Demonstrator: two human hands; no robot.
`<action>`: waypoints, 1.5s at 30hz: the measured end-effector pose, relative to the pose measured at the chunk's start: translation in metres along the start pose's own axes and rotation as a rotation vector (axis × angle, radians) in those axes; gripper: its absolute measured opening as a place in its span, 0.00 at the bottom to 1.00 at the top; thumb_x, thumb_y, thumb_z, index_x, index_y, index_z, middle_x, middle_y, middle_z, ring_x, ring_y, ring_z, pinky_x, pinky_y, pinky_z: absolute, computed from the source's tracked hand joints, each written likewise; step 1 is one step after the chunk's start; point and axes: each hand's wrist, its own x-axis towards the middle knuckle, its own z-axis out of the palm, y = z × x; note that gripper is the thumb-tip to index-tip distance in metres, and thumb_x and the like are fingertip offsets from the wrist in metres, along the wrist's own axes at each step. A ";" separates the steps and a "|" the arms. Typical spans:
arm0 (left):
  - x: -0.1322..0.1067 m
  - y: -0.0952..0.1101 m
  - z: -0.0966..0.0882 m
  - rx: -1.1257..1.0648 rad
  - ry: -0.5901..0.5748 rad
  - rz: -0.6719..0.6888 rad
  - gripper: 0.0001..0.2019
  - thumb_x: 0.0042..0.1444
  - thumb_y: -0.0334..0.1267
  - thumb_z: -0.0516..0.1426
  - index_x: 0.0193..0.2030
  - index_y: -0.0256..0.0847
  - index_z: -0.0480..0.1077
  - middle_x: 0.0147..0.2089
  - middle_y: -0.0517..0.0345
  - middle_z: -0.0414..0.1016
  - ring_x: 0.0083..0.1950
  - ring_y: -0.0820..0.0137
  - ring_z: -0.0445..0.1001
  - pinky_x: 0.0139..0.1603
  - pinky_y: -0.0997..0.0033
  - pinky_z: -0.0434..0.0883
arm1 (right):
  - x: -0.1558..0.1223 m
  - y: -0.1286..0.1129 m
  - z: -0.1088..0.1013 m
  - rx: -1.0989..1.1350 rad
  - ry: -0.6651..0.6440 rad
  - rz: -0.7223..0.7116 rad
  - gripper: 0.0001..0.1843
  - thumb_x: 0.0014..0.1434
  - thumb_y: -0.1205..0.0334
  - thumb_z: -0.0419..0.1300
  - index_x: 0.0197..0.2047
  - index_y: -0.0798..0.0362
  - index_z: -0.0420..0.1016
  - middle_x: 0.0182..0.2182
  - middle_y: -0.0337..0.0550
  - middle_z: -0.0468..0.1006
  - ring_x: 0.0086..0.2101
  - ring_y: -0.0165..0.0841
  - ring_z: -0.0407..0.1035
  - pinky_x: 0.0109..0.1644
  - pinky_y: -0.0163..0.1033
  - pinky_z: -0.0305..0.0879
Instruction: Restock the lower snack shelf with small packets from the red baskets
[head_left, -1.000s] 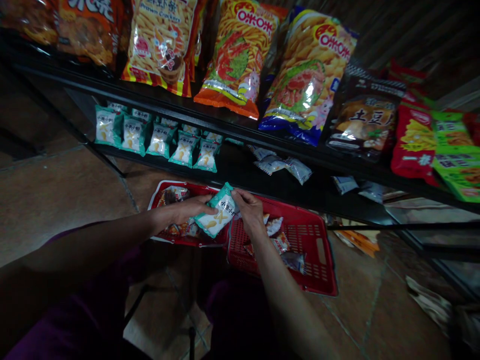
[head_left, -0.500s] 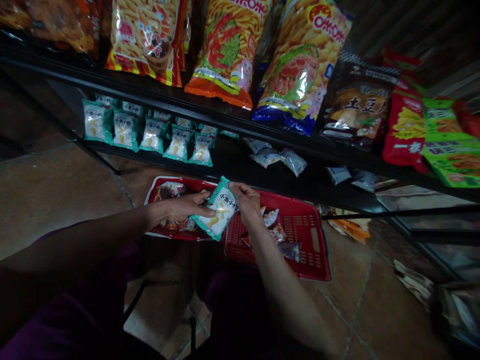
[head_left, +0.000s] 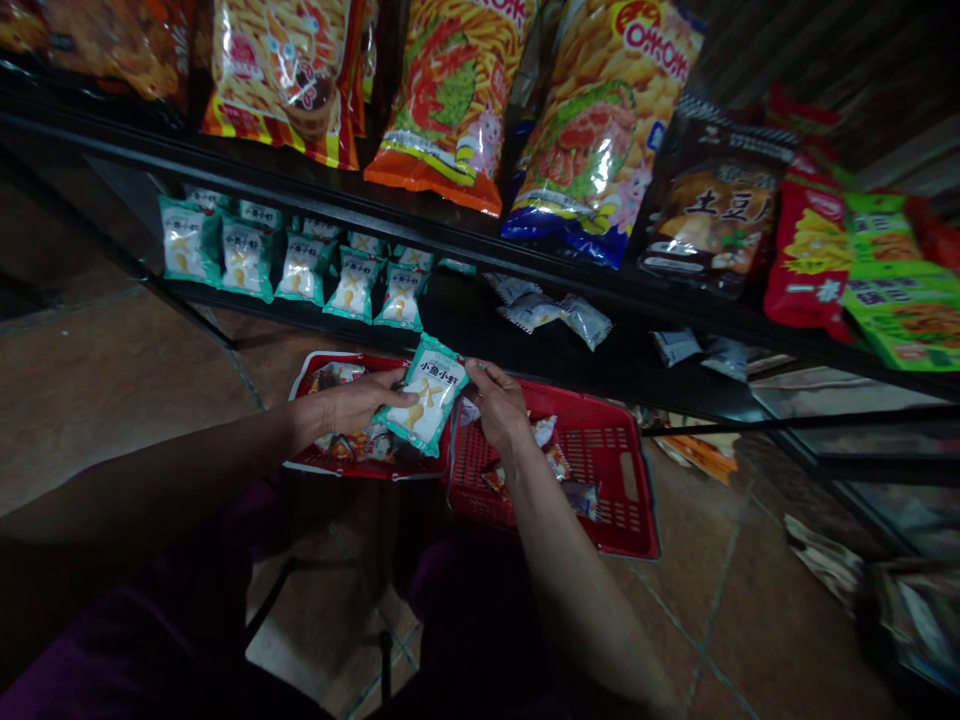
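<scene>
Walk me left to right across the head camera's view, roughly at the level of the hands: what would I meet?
Left hand → teal-and-white snack packet, gripped at both sides → right hand → orange item, too dim to identify.

a packet (head_left: 429,398) is between left hand (head_left: 346,408) and right hand (head_left: 496,402), above the left basket (head_left: 420,468), which sits beside the right basket (head_left: 604,440). behind, a packet row (head_left: 300,268) stands on the lower shelf (head_left: 459,322), beneath large bags (head_left: 450,110) on the upper shelf (head_left: 300,186).
</scene>
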 end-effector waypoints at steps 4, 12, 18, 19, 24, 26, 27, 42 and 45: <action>-0.001 -0.001 -0.002 -0.003 -0.014 -0.002 0.24 0.50 0.26 0.61 0.55 0.39 0.66 0.44 0.50 0.78 0.43 0.63 0.77 0.44 0.65 0.71 | 0.000 -0.001 0.000 0.044 0.025 0.021 0.17 0.32 0.52 0.73 0.25 0.51 0.77 0.24 0.35 0.79 0.27 0.29 0.71 0.33 0.35 0.68; 0.001 -0.005 -0.007 -0.028 -0.103 0.007 0.23 0.49 0.27 0.62 0.54 0.38 0.66 0.45 0.49 0.77 0.44 0.63 0.76 0.47 0.63 0.69 | 0.002 0.001 0.000 0.022 0.100 -0.011 0.15 0.35 0.53 0.72 0.25 0.52 0.76 0.20 0.34 0.77 0.22 0.28 0.68 0.25 0.33 0.62; 0.004 -0.007 -0.011 -0.061 -0.117 0.009 0.25 0.48 0.25 0.61 0.55 0.37 0.65 0.46 0.49 0.77 0.43 0.64 0.77 0.47 0.63 0.70 | 0.005 0.004 0.002 0.052 0.098 -0.008 0.17 0.36 0.50 0.71 0.24 0.51 0.73 0.19 0.32 0.73 0.22 0.26 0.66 0.27 0.33 0.63; 0.004 -0.007 -0.012 -0.068 -0.113 0.008 0.25 0.47 0.24 0.61 0.54 0.37 0.66 0.46 0.48 0.77 0.43 0.64 0.77 0.47 0.63 0.70 | 0.005 0.003 0.002 0.060 0.084 -0.013 0.18 0.36 0.49 0.71 0.23 0.51 0.72 0.18 0.31 0.72 0.21 0.26 0.65 0.26 0.33 0.63; 0.006 -0.004 -0.010 -0.116 -0.089 0.022 0.25 0.49 0.23 0.59 0.55 0.38 0.66 0.47 0.47 0.77 0.45 0.63 0.76 0.48 0.62 0.69 | 0.002 0.003 0.005 0.082 -0.001 -0.055 0.17 0.39 0.48 0.70 0.25 0.51 0.72 0.20 0.30 0.70 0.23 0.24 0.65 0.30 0.31 0.65; 0.007 -0.003 -0.008 -0.141 -0.078 0.037 0.25 0.50 0.23 0.58 0.56 0.38 0.65 0.48 0.47 0.77 0.46 0.62 0.76 0.49 0.62 0.69 | 0.001 0.003 0.006 0.056 -0.029 -0.065 0.17 0.40 0.49 0.69 0.30 0.50 0.74 0.24 0.31 0.74 0.27 0.25 0.68 0.34 0.32 0.66; 0.008 -0.002 -0.008 -0.156 -0.069 0.045 0.24 0.50 0.24 0.58 0.56 0.37 0.66 0.47 0.46 0.77 0.46 0.62 0.76 0.50 0.62 0.68 | 0.001 0.003 0.006 0.036 -0.043 -0.061 0.18 0.40 0.49 0.69 0.32 0.49 0.75 0.27 0.33 0.76 0.29 0.26 0.69 0.35 0.33 0.67; 0.017 0.003 -0.004 -0.319 0.082 0.195 0.18 0.59 0.25 0.51 0.56 0.33 0.65 0.47 0.46 0.77 0.44 0.65 0.76 0.48 0.66 0.70 | -0.027 0.005 0.015 -0.108 -0.190 0.212 0.20 0.39 0.53 0.72 0.30 0.51 0.69 0.32 0.34 0.77 0.32 0.28 0.73 0.36 0.37 0.75; 0.019 0.002 -0.002 -0.355 0.138 0.214 0.19 0.58 0.25 0.51 0.57 0.34 0.64 0.47 0.47 0.77 0.46 0.65 0.76 0.49 0.65 0.71 | -0.031 0.013 0.020 0.025 -0.131 0.295 0.20 0.38 0.58 0.74 0.30 0.51 0.69 0.28 0.34 0.78 0.29 0.28 0.74 0.36 0.37 0.76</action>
